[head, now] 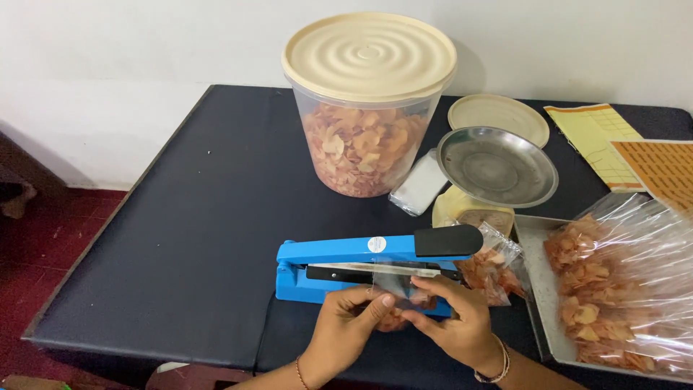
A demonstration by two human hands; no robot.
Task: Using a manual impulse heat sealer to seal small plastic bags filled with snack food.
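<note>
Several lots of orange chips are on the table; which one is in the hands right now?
The small clear bag of chips, pinched by the left hand and right hand at the blue heat sealer; the lidded tub and tray bag lie untouched.

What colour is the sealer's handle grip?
Black, on the end of the blue sealer arm; the grip shows best in the head view.

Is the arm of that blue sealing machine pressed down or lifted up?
Lifted. The blue sealer has its upper arm raised, with a gap over the base, where both hands hold a small clear bag's edge.
</note>
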